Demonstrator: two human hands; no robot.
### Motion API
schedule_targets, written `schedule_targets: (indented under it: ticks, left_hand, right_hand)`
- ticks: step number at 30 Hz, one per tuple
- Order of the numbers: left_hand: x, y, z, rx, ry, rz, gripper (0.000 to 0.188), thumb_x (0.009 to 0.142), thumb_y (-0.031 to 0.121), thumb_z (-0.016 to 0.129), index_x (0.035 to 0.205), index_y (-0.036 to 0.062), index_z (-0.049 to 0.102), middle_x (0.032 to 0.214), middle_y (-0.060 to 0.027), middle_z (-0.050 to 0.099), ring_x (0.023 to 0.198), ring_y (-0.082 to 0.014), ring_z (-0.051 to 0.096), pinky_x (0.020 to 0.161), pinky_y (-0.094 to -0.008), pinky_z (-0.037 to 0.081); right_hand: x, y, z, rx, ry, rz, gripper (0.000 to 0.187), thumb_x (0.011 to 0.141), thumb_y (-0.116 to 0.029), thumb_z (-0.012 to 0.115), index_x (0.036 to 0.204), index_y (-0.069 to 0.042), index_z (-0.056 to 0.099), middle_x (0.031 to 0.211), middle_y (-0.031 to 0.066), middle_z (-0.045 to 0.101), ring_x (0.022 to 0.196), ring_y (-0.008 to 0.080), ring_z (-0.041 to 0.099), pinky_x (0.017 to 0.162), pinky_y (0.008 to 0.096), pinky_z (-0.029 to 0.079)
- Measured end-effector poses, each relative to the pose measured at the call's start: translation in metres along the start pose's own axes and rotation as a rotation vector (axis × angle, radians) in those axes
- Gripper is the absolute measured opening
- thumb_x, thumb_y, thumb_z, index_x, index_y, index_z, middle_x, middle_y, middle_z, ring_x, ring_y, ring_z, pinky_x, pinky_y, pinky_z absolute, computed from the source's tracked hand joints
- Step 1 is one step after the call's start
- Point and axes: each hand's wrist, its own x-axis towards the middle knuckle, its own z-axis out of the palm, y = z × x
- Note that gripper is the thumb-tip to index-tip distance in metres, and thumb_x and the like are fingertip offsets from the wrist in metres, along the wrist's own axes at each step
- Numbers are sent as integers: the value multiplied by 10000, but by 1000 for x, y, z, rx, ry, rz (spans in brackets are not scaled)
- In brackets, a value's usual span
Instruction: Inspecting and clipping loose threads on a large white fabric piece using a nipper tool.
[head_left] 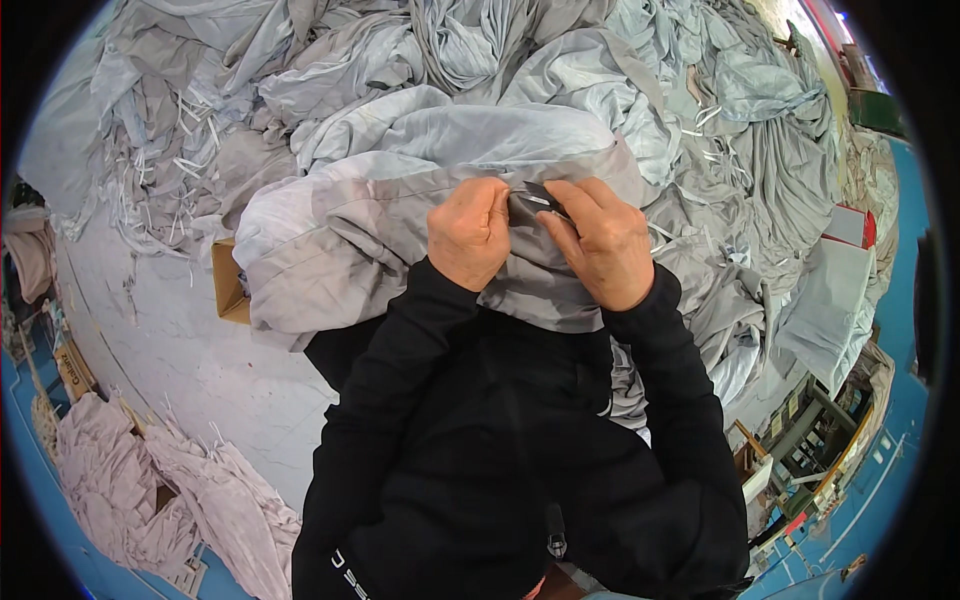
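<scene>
Grey fabric (420,215) lies bunched over my lap, with a stitched seam running across it and a paler side folded behind. At that seam my left hand (468,230) is closed, its fingers pinching the cloth. Just to the right, my right hand (603,238) grips a small black tool that looks like thread snips (535,197). Its tip points left, toward the left fingers, close against the fabric. The fingers and the folds hide part of the tool, and I cannot make out any thread at its tip.
A large heap of grey fabric (350,60) with white ties spreads ahead and to the right. An open cardboard box (230,285) stands left of my lap. Pinkish cloth (120,480) lies at lower left. Green metal machinery (810,430) and a wooden frame are at right.
</scene>
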Motion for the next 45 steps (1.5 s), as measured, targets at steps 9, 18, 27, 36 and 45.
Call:
schedule_targets:
  ticks: [9, 18, 27, 36, 45]
  left_hand:
    - [-2, 5, -6, 143, -65, 16, 74, 888, 38, 674, 861, 44, 605, 760, -115, 608, 616, -337, 612, 526, -385, 470]
    - [-3, 6, -6, 123, -43, 10, 85, 886, 30, 674, 846, 42, 599, 749, -111, 595, 608, -333, 608, 521, -383, 466]
    - [-6, 4, -4, 105, -34, -8, 89, 855, 24, 660, 829, 43, 578, 737, -109, 597, 621, -334, 608, 522, -398, 473]
    - [-9, 3, -3, 135, -47, 9, 88, 856, 22, 660, 829, 50, 581, 728, -109, 582, 611, -335, 601, 517, -398, 463]
    - [-13, -4, -6, -58, -38, -216, 59, 908, 57, 650, 879, 39, 603, 763, -125, 615, 644, -337, 618, 555, -375, 480]
  right_hand:
    - [0, 3, 7, -19, -1, -56, 316, 796, -82, 779, 1086, -46, 658, 881, 90, 616, 691, 295, 629, 606, 366, 506]
    - [-1, 1, 13, -56, 39, -62, 314, 792, -78, 780, 1081, -50, 662, 866, 83, 613, 707, 284, 630, 603, 365, 503]
    - [-2, 1, 19, -72, 82, -55, 314, 789, -82, 784, 1077, -51, 664, 857, 77, 610, 699, 273, 628, 599, 361, 501]
    - [-2, 0, 24, -101, 117, -87, 288, 786, -80, 784, 1053, -64, 677, 848, 67, 617, 699, 265, 634, 594, 355, 509]
    - [-2, -1, 15, 3, 46, -45, 270, 789, -81, 782, 1039, -62, 682, 843, 70, 623, 684, 267, 631, 592, 353, 506]
